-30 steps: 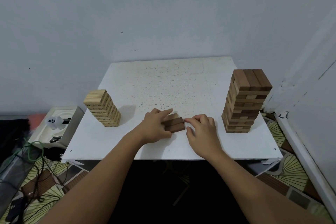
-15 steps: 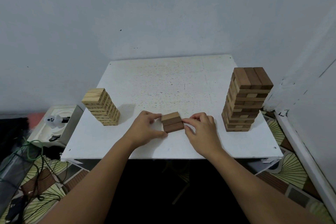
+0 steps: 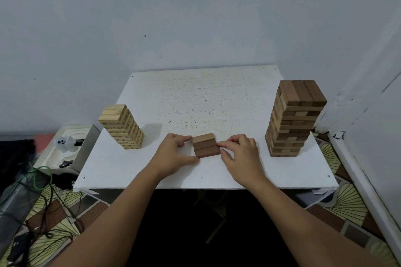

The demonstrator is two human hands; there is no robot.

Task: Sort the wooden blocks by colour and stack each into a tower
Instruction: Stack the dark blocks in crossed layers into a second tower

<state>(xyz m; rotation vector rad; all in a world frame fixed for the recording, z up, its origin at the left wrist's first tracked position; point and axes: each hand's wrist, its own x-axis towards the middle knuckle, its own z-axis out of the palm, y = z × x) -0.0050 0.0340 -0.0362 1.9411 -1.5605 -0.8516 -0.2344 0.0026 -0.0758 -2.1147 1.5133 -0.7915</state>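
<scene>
A white desk (image 3: 201, 102) stands in the corner of a grey wall. The biggest thing on it is the tall mixed tower (image 3: 293, 118) on the right, with dark and light brown blocks and three dark blocks on top. On the left edge of the desk stands the short light tower (image 3: 122, 129), all pale wood.

Down on the floor by the left side sits a white box (image 3: 71, 147). Inside it are a small white thing with black dots and a dark thing I cannot make out. Green and black wires (image 3: 39, 182) lie on the patterned floor near it.

Near the front middle of the desk lie three dark blocks (image 3: 206, 145), side by side and touching, flat on the desk. The left hand (image 3: 173, 156) touches their left side, with thumb at the near corner and a finger at the far corner, fingers curled in. The right hand (image 3: 240, 156) pinches the right end with narrow, bent fingers.

A second ago the left hand lay over the blocks and hid part of them. Now it has slid to the side, and the blocks sit closer together.
</scene>
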